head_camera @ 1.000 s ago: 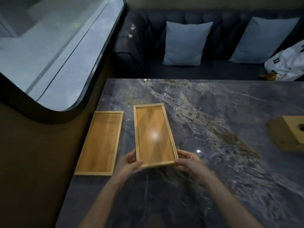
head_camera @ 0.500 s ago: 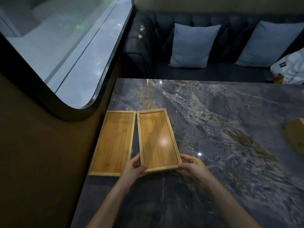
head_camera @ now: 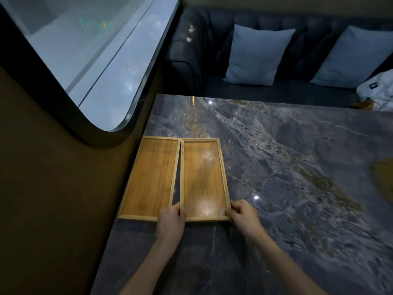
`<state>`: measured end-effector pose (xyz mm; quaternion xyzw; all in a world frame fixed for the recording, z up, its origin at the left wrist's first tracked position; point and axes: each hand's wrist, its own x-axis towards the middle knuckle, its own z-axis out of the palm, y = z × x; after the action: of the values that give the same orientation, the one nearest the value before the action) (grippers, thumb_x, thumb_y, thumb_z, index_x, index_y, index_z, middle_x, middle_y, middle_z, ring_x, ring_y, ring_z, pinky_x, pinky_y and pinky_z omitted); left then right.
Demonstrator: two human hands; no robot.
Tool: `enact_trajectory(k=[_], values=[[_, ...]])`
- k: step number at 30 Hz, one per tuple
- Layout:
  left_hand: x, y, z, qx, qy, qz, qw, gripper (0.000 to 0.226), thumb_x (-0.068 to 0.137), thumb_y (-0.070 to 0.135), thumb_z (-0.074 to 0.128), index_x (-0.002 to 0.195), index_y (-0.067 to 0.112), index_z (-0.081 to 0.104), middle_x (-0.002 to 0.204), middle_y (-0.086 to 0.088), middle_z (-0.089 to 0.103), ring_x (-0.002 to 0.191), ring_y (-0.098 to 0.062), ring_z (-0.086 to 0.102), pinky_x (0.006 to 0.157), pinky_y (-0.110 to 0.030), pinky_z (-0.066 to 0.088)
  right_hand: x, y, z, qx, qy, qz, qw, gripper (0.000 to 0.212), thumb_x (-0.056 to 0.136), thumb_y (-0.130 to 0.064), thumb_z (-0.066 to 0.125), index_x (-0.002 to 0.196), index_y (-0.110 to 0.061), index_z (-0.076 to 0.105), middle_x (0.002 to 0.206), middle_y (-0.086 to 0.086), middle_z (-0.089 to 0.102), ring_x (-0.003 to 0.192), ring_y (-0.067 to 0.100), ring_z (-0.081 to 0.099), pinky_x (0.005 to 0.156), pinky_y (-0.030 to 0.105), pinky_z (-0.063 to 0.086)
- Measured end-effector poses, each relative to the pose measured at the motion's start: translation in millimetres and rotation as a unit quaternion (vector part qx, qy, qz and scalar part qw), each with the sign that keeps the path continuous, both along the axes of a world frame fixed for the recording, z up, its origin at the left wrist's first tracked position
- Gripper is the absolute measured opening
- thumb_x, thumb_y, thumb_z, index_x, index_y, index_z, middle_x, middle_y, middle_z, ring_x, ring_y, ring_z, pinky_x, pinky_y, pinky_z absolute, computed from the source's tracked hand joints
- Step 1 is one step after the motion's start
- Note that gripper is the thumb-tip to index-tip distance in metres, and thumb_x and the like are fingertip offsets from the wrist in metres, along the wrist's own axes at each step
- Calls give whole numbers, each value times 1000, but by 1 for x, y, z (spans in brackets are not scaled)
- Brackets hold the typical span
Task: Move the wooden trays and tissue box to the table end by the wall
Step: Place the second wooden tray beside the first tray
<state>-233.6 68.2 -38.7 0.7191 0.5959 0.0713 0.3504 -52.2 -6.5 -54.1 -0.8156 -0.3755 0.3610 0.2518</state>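
Shallow rectangular wooden tray [head_camera: 203,177], gripped at near corners by left hand [head_camera: 171,219] and right hand [head_camera: 242,213], beside matching wooden tray [head_camera: 151,177] on grey marble table [head_camera: 287,188].

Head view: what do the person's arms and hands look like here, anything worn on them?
Both forearms are bare as far as the frame shows, with no sleeves visible. The left hand and right hand carry no gloves; no rings, watch or bands are visible. Motion blur softens the right forearm's edges.

Lounge booth: sofa [head_camera: 276,39], marble table [head_camera: 297,167]
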Motion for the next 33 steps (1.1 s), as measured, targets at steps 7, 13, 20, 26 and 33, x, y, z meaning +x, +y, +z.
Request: enact_trajectory(k=[7, 13, 20, 26, 33], values=[[-2, -8, 0, 61, 117, -51, 990, 12, 90, 18, 50, 93, 14, 61, 85, -2, 68, 72, -10, 64, 68, -22, 56, -19, -3, -4, 7, -75, -10, 997, 24, 87, -19, 55, 107, -14, 68, 84, 5, 54, 87, 25, 58, 71, 25, 37], [-7, -10, 0, 61, 135, -74, 986, 14, 91, 18, 47, 96, 14, 59, 88, -3, 67, 74, -11, 63, 68, -22, 55, -28, -3, -7, 17, -80, -19, 996, 24, 87, -19, 56, 107, -16, 68, 82, 4, 52, 79, 22, 55, 69, 24, 34], [-15, -15, 3, 51, 95, -81, 991, 18, 91, 23, 47, 96, 15, 63, 85, -1, 67, 73, -8, 63, 70, -23, 56, -30, -4, -8, 28, -84, -24, 996, 23, 87, -20, 56, 106, -16, 68, 84, 7, 57, 82, 24, 59, 70, 26, 38], [-39, -15, -3, 115, 4, -101, 988, 35, 90, 14, 50, 124, 14, 54, 128, -4, 60, 116, -14, 56, 98, -24, 42, -34, -5, -10, 32, -76, -31, 996, 21, 87, -19, 57, 103, -11, 69, 85, 4, 55, 80, 18, 56, 71, 24, 36], [-58, -10, -36, 119, 45, -180, 975, 58, 95, 25, 38, 144, 14, 10, 154, 3, 8, 144, -12, 8, 115, -27, 0, -42, -5, -9, 34, -70, -36, 996, 16, 87, -16, 57, 94, -8, 69, 82, 3, 53, 76, 17, 53, 70, 23, 36]])
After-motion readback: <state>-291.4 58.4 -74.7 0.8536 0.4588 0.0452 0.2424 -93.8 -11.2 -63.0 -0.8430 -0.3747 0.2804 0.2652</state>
